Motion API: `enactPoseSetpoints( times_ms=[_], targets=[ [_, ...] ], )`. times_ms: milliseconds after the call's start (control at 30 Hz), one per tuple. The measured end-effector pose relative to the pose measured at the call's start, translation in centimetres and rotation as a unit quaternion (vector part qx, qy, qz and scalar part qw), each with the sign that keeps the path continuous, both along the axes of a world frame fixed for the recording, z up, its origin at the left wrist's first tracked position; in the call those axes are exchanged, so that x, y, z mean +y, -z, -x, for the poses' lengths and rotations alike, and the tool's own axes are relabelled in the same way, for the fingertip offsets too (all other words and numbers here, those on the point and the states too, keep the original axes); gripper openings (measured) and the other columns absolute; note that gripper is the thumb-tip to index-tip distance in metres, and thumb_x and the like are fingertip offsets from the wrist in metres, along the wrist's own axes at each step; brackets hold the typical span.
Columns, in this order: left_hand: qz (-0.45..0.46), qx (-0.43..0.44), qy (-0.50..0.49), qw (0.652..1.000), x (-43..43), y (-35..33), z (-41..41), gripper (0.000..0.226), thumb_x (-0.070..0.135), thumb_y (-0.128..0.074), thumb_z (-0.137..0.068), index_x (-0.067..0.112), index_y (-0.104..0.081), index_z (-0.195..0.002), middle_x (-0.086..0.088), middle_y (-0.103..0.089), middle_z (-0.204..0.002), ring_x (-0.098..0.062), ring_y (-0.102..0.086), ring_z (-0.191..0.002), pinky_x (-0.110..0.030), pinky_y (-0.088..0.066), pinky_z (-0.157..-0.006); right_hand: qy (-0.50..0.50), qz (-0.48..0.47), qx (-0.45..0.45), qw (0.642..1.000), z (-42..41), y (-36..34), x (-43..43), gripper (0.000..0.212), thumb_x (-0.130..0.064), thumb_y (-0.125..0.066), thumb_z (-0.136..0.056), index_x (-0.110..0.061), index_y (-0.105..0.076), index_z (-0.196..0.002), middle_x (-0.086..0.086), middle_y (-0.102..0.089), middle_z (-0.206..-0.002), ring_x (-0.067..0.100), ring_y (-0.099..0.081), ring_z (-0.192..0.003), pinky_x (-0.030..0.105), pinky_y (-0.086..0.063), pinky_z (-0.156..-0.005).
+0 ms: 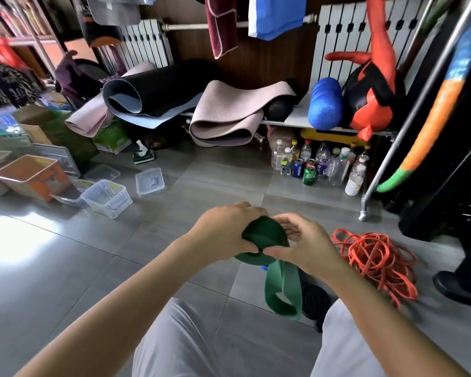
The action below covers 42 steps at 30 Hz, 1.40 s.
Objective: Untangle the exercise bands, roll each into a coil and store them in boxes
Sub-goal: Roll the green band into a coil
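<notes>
Above the grey tiled floor (65, 268), between the knees, both hands work a green band (265, 235); most of it is wound into a fat coil, and a loose looped tail (283, 292) hangs down from the coil; left hand (223, 229) is curled round the coil's left side, fingers over the top, thumb at the front, gripping it; right hand (302, 244) pinches the band at the coil's right edge, thumb low at the front, fingers bent behind.

Orange bands (375, 257) lie in a tangled heap on the floor to the right, apart from the hands; black coil (314, 297) sits on the floor just beside the green tail, partly behind it; clear box (106, 198) stands open on the floor to the left, well apart from the hands; clear lid (150, 181) lies flat just beyond it; orange tub (30, 176) further left, side label too small to read.

Bottles and cans stand grouped under the rack shelf (297, 115); blue can (298, 167) reads "PEPSI"; green can (309, 175) touches it, writing not legible; bottle labels too blurred to read; rolled mats (229, 112) are piled at the back below a white radiator (144, 42); blue foam roller (325, 104) lies on the shelf.
</notes>
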State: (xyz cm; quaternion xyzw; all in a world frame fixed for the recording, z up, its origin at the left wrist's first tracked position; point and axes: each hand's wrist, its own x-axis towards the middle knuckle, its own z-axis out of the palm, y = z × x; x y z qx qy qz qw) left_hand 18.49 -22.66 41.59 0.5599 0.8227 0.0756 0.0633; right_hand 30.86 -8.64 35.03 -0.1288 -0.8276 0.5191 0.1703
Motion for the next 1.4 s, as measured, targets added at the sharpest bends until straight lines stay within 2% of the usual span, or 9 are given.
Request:
enactPoseSetpoints(
  times_ms=[133, 333, 600, 700, 800, 900, 1067, 1300, 1400],
  targets=[
    [-0.150, -0.174, -0.042, 0.972, -0.7, 0.9, 0.6, 0.057, 0.024, -0.081, -0.068, 0.032, -0.057, -0.120, 0.014, -0.058, -0.103, -0.009, -0.054, -0.095, -0.029, -0.047, -0.087, -0.026, 0.023, 0.005, 0.999, -0.5, -0.9, 1.2, 0.048, -0.040, -0.082, -0.059, -0.047, -0.058, -0.100, -0.019, -0.067, -0.104, -0.002, -0.061, -0.101, 0.014, -0.049, -0.085],
    [-0.320, -0.340, -0.085, 0.880, -0.9, 1.9, 1.1, 0.059, 0.004, -0.085, -0.062, 0.035, -0.062, -0.107, 0.011, -0.067, -0.103, -0.011, -0.063, -0.099, -0.029, -0.054, -0.086, -0.029, 0.072, 0.050, 0.996, -0.8, -1.0, 2.0, 0.060, -0.058, -0.082, -0.052, -0.054, -0.060, -0.107, -0.018, -0.067, -0.112, 0.005, -0.062, -0.108, 0.020, -0.048, -0.093],
    [-0.419, -0.570, -0.078, 0.702, -0.9, 3.9, -0.2, 0.047, 0.002, -0.077, -0.066, 0.020, -0.066, -0.109, -0.003, -0.071, -0.105, -0.020, -0.068, -0.093, -0.030, -0.055, -0.071, -0.029, 0.190, 0.120, 0.974, -0.5, -0.3, 1.7, 0.063, -0.026, -0.085, -0.057, -0.028, -0.060, -0.115, 0.002, -0.067, -0.118, 0.021, -0.063, -0.109, 0.029, -0.051, -0.092],
    [-0.367, -0.509, -0.108, 0.771, -1.0, 3.2, 0.1, 0.051, 0.008, -0.082, -0.065, 0.020, -0.058, -0.110, 0.002, -0.067, -0.108, -0.020, -0.064, -0.099, -0.036, -0.055, -0.078, -0.018, 0.175, 0.110, 0.978, -0.4, -1.0, 1.7, 0.057, -0.018, -0.082, -0.057, -0.026, -0.062, -0.110, 0.003, -0.070, -0.112, 0.018, -0.066, -0.103, 0.027, -0.052, -0.088],
    [-0.238, -0.319, -0.095, 0.912, -1.5, 0.8, 1.2, 0.069, 0.023, -0.083, -0.066, 0.028, -0.046, -0.124, 0.008, -0.049, -0.127, -0.013, -0.049, -0.119, -0.036, -0.052, -0.089, -0.016, 0.117, 0.068, 0.991, -0.2, -1.4, 1.6, 0.056, -0.009, -0.085, -0.061, -0.035, -0.062, -0.105, -0.014, -0.071, -0.104, 0.007, -0.067, -0.099, 0.019, -0.053, -0.083],
    [-0.095, -0.100, -0.032, 0.990, -1.0, -1.6, 1.1, 0.090, 0.048, -0.079, -0.063, 0.036, -0.032, -0.139, 0.012, -0.043, -0.133, -0.012, -0.046, -0.120, -0.036, -0.047, -0.091, -0.022, 0.057, 0.025, 0.998, 0.2, -1.4, 1.0, 0.057, -0.011, -0.085, -0.061, -0.038, -0.062, -0.105, -0.014, -0.071, -0.102, 0.005, -0.066, -0.098, 0.028, -0.054, -0.089],
    [0.082, 0.046, -0.003, 0.996, 1.2, -2.2, 0.1, 0.062, 0.046, -0.072, -0.072, 0.031, -0.044, -0.125, 0.008, -0.061, -0.108, -0.016, -0.056, -0.094, -0.028, -0.041, -0.069, -0.023, 0.026, -0.015, 0.999, 1.2, -1.1, 0.1, 0.067, -0.043, -0.082, -0.045, -0.046, -0.050, -0.103, -0.017, -0.069, -0.098, 0.002, -0.065, -0.093, 0.023, -0.055, -0.079],
    [-0.035, -0.121, -0.052, 0.991, 0.0, -1.4, 1.5, 0.047, 0.036, -0.077, -0.067, 0.028, -0.058, -0.110, 0.018, -0.058, -0.085, -0.006, -0.054, -0.074, -0.014, -0.041, -0.058, -0.021, 0.067, -0.059, 0.996, -1.0, 2.3, 2.7, 0.078, -0.054, -0.082, -0.051, -0.041, -0.044, -0.117, -0.020, -0.056, -0.122, -0.004, -0.051, -0.115, 0.010, -0.037, -0.095],
    [-0.072, -0.164, -0.073, 0.981, -0.5, -1.7, 2.5, 0.044, 0.033, -0.081, -0.065, 0.027, -0.062, -0.104, 0.020, -0.060, -0.082, -0.001, -0.057, -0.075, -0.019, -0.049, -0.065, 0.050, 0.097, -0.095, 0.989, -2.2, 5.7, 3.2, 0.058, -0.026, -0.079, -0.071, -0.024, -0.050, -0.122, -0.006, -0.056, -0.125, 0.008, -0.053, -0.116, 0.008, -0.041, -0.085]
  ],
)
